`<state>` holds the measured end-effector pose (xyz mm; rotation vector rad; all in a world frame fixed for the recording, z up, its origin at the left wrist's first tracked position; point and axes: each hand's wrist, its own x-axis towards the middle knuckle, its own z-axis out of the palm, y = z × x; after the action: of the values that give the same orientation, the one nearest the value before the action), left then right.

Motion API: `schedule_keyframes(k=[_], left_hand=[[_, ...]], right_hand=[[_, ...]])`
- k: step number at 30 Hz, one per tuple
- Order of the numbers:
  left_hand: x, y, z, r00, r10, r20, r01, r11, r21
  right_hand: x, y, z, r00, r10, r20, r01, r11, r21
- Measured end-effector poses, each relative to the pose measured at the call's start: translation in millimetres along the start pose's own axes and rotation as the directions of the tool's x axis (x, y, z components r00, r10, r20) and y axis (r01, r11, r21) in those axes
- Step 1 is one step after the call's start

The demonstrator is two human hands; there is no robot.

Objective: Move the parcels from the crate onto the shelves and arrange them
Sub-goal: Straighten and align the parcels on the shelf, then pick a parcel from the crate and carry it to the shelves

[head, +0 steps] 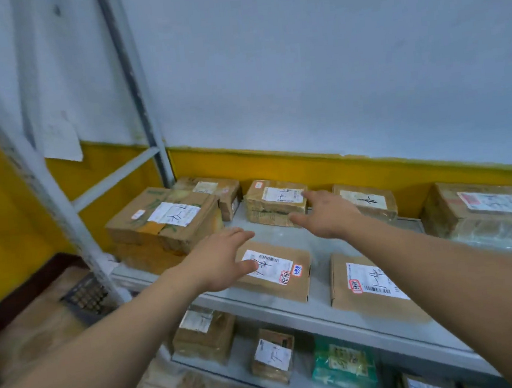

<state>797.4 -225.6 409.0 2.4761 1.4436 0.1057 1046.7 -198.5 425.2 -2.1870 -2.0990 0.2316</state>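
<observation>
Two bare forearms [106, 336] enter from 6 o'clock. The left hand [220, 259], spread and empty, hovers over a flat parcel [282, 272] at its 3 o'clock. The right hand [328, 215], also spread, reaches a taped parcel [276, 204] at its 10 o'clock on the shelf [317, 247]. Contact is unclear. An off-centre push could skew this parcel into its neighbours.

parcels [288, 281]: brown cardboard, labelled | flat on grey shelf [319, 250]
</observation>
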Motion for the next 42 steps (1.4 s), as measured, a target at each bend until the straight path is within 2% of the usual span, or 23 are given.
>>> schedule_keyframes(k=[7,10,14,21,25,30,38,42], left_hand=[[-88.5,-36.4,-23.8,0.976,-0.212,-0.052,0.212,0.977,-0.014],[-126.9,-66.3,-30.0,0.953,-0.294,-0.077,0.292,0.956,-0.038],[-178.9,-119.6,-40.6,0.913,-0.389,-0.128,0.375,0.919,-0.120],[-282.3,-244.7,-59.4,0.868,-0.484,-0.115,0.478,0.875,-0.079],[-327.5,-314.0,-71.0,0.837,-0.539,-0.093,0.531,0.841,-0.103],[-344.9,-384.7,-76.2,0.817,-0.566,-0.109,0.550,0.823,-0.144],[-284.9,-493.8,-66.3,0.808,-0.589,-0.016,0.579,0.799,-0.162],[-252.8,-551.2,-67.8,0.781,-0.623,0.038,0.618,0.764,-0.184]], right_hand=[[-16.2,-99.3,-7.6,0.972,-0.233,-0.020,0.234,0.972,0.000],[-20.9,-153.6,-8.5,0.947,-0.321,-0.019,0.319,0.946,-0.054],[-21.1,-239.9,-5.7,0.895,-0.443,-0.046,0.442,0.897,-0.030],[-22.4,-418.9,31.2,0.838,-0.545,0.023,0.545,0.838,0.017],[-24.2,-507.1,64.6,0.810,-0.581,0.086,0.576,0.814,0.075],[2.6,-574.4,104.3,0.790,-0.597,0.138,0.592,0.802,0.076],[104.1,-633.5,164.7,0.826,-0.526,0.203,0.515,0.850,0.110],[159.6,-647.3,191.1,0.837,-0.453,0.307,0.436,0.891,0.126]])
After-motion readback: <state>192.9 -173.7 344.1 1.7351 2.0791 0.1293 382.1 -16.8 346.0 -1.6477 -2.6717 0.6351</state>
